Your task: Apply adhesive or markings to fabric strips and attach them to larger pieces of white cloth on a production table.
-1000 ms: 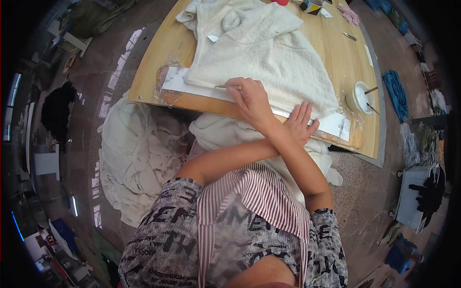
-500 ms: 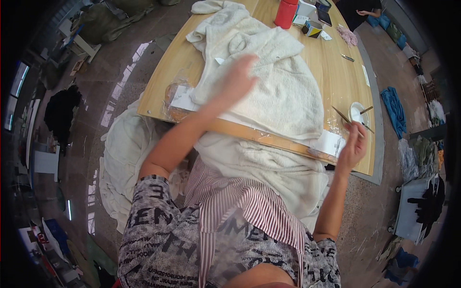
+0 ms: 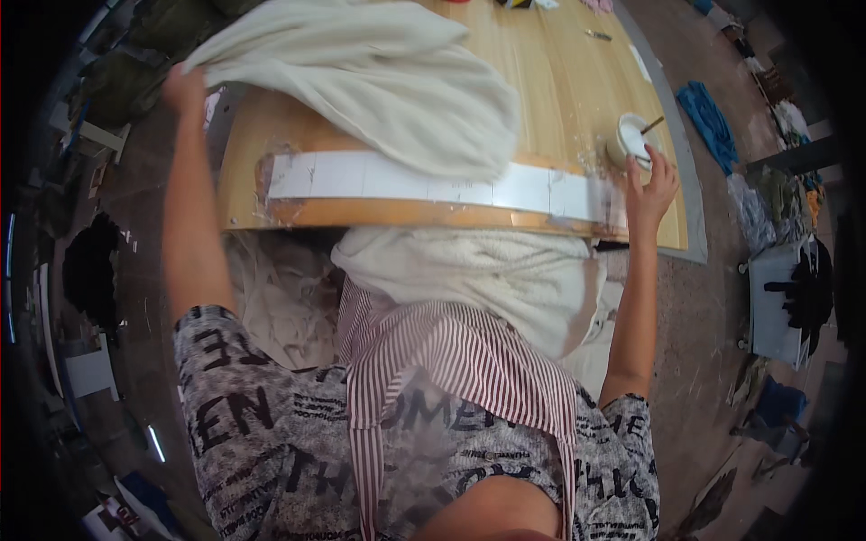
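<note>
My left hand [image 3: 187, 90] is closed on the edge of a cream fleecy garment [image 3: 388, 81], off the table's left side. The cloth is stretched from that hand across the table, its near end lying over part of a white ruled strip [image 3: 379, 178]. My right hand [image 3: 653, 185] is at the near side of a white cup [image 3: 622, 149], its thumb and fingers pinching a thin stick at the rim, the stick mostly hidden by the fingers. Another stick [image 3: 653, 125] leans out of the cup.
The strip lies along the front edge of the wooden table [image 3: 568, 99], with clear tape about its ends. A small cutter [image 3: 597, 35] lies farther back. More cream cloth [image 3: 478, 270] is piled on my lap below the edge. Blue cloth [image 3: 706, 122] lies on the floor at right.
My left hand has moved far left, taken hold of the garment and pulled it off most of the white strip. My right hand's stick has moved to the cup's rim. The view has shifted.
</note>
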Motion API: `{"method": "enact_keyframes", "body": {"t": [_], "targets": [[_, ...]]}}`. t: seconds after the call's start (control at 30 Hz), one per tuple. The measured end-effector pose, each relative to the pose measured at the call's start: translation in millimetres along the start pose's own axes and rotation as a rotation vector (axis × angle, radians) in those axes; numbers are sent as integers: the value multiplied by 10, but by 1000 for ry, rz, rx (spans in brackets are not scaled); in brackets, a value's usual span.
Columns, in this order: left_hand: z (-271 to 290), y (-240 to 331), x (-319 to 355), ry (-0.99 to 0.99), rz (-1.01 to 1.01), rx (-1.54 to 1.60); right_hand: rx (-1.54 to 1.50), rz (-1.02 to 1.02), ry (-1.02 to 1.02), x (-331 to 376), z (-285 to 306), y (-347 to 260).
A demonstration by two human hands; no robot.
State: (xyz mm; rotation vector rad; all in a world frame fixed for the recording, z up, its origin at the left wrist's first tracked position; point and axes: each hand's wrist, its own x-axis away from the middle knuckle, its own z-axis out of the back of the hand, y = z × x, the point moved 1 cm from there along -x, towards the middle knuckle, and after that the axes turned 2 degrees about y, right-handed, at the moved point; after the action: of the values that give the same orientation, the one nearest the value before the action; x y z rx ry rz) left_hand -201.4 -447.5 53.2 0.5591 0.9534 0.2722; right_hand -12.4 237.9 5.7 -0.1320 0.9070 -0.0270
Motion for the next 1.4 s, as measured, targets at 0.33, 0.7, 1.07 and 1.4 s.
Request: {"method": "enact_keyframes", "body": {"t": [0.33,0.7,1.07,1.4], "targets": [[3237,-2347,4560,-949,502,-1397,-833,92,-484,1031,297,-1511],[1144,64,4232,-528,853,512,-659,708,-913,1607,119,-2225],[1298,808,3582,-997,-235,-159,-1015,362,-1227,1341,647,-2096],[1899,2639,2167,-949,244,1411,-1595,-226,-676,52,805,-2049]]}}
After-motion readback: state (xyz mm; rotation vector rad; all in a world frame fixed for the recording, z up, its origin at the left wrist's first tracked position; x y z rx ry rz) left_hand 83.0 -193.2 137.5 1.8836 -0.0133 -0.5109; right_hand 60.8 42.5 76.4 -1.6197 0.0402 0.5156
